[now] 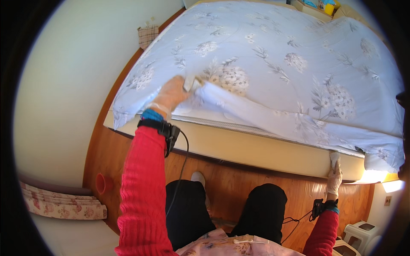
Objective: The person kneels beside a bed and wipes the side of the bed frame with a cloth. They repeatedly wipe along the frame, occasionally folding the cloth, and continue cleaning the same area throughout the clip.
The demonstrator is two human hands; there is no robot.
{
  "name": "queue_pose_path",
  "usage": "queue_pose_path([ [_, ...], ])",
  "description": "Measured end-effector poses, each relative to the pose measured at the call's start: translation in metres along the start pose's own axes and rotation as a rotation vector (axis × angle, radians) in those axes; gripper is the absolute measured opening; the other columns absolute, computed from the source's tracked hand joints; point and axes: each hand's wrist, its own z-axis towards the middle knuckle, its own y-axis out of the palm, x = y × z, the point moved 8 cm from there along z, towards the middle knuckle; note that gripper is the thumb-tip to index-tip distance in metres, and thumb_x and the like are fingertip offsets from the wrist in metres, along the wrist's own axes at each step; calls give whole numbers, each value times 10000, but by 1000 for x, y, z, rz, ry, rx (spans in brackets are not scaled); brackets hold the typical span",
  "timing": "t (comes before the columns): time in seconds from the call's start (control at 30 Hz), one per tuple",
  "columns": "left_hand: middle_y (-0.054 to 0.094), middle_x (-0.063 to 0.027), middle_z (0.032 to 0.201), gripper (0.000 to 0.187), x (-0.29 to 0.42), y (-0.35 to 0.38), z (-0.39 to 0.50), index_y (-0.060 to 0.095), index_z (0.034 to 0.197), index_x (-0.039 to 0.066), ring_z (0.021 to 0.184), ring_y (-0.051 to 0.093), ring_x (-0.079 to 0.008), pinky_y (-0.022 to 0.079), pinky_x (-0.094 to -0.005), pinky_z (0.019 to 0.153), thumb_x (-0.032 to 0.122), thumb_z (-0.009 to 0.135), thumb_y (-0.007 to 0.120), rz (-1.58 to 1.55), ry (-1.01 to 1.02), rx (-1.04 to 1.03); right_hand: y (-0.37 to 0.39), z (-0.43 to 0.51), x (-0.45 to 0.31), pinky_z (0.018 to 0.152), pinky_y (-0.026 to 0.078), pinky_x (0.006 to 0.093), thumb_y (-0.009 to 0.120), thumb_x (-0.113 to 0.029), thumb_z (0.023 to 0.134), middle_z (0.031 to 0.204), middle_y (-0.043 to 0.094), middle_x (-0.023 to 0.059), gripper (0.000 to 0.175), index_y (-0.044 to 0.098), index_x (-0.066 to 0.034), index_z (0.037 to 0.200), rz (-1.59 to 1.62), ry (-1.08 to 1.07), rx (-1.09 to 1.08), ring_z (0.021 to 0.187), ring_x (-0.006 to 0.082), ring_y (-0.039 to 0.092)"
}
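A pale blue-grey floral bed sheet (pixel 275 57) covers the mattress in front of me. My left hand (pixel 173 91), in a thin clear glove, grips the sheet's near edge and holds it folded back, slightly blurred. Beneath the lifted edge shows the patterned side of the mattress (pixel 217 122), above the cream bed base (pixel 243 147). My right hand (pixel 334 176), also gloved, is at the right part of the base with its fingertips at the upper edge by the mattress; whether they grip anything is unclear.
A red plastic bucket (pixel 104 183) stands on the wooden floor (pixel 105 153) at left, near folded floral fabric (pixel 64 204). White plastic stools (pixel 362 233) are at lower right. A wall (pixel 70 80) borders the bed's left side. Cables hang from both wrist straps.
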Motion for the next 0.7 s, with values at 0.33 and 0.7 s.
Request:
queue_pose_path([
  [0.33,611,-147,1151,490,26,18,47,576,1170,29,994,611,-295,483,-364,863,279,764,690,-80,167,244,-2,0,-5,908,444,389,536,13,816,1152,592,205,504,483,-27,1316,70,9,30,1055,350,561],
  [0.7,515,-99,1309,494,-59,46,-149,401,1360,64,1191,504,-275,409,-468,1004,310,936,463,-1943,-446,351,-25,10,21,880,464,362,597,-128,842,1124,625,182,380,588,-43,1212,392,253,135,1021,309,596],
])
